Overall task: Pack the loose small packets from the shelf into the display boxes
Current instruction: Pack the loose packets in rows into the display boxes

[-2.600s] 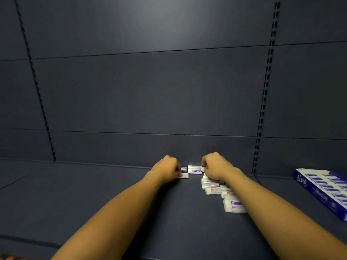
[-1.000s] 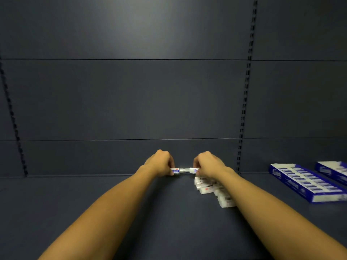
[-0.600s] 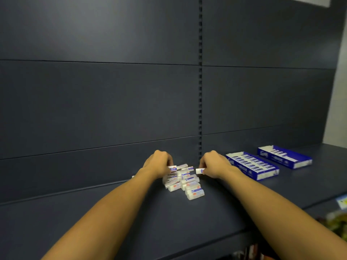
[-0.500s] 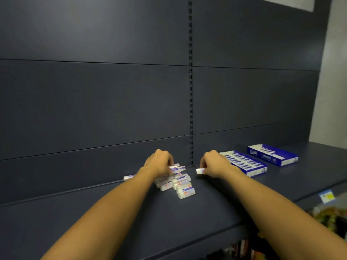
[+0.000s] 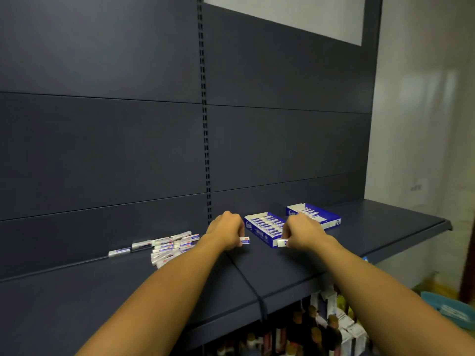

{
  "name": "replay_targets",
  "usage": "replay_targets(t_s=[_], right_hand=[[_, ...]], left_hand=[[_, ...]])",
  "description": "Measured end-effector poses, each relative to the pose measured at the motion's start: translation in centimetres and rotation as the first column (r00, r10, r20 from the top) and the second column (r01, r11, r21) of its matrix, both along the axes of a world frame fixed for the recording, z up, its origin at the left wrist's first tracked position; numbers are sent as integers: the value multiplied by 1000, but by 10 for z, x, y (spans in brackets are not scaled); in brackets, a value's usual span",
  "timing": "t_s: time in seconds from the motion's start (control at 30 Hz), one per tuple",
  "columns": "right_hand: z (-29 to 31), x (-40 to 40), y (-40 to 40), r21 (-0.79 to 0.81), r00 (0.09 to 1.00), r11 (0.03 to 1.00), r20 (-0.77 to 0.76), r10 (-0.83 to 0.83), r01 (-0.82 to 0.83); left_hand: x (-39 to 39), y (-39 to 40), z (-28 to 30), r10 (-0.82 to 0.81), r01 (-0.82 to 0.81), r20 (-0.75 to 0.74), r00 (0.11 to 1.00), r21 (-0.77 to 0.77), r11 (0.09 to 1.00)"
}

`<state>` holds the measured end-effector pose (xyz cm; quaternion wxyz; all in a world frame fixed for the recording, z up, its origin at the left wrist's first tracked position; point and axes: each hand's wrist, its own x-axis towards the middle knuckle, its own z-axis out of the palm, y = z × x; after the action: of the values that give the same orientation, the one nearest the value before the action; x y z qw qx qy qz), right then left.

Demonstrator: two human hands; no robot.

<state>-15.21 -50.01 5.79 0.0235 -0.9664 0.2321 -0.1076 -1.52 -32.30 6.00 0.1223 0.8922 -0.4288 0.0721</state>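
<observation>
A pile of small white packets with blue and red print (image 5: 172, 247) lies on the dark shelf (image 5: 282, 268), left of my hands. My left hand (image 5: 227, 231) grips one small packet (image 5: 244, 240) whose end sticks out to the right. My right hand (image 5: 302, 231) holds another packet (image 5: 282, 243), its end showing at the left. Both hands are just in front of the nearer blue display box (image 5: 264, 226), which holds rows of packets. A second blue display box (image 5: 314, 215) sits behind my right hand, partly hidden by it.
Two single packets (image 5: 119, 252) lie apart by the back panel, left of the pile. The shelf ends at the right near a white wall. Bottles and cartons (image 5: 326, 327) stand on the level below. A teal basin (image 5: 447, 308) is at the lower right.
Both hands have moved right, away from the pile and up to the nearer display box, each with a packet in it. The view has swung right, showing the shelf's end.
</observation>
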Motion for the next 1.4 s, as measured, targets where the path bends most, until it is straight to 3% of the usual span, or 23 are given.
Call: replay_targets(t_s=[0.73, 1.4], right_hand=[[-21, -116, -161, -24, 995, 995, -2, -95, 95], [4, -13, -289, 10, 998, 999, 36, 44, -44]], left_hand=[[-95, -167, -7, 26, -26, 14, 1000, -9, 1000], [-4, -295, 1, 17, -21, -51, 999, -90, 996]])
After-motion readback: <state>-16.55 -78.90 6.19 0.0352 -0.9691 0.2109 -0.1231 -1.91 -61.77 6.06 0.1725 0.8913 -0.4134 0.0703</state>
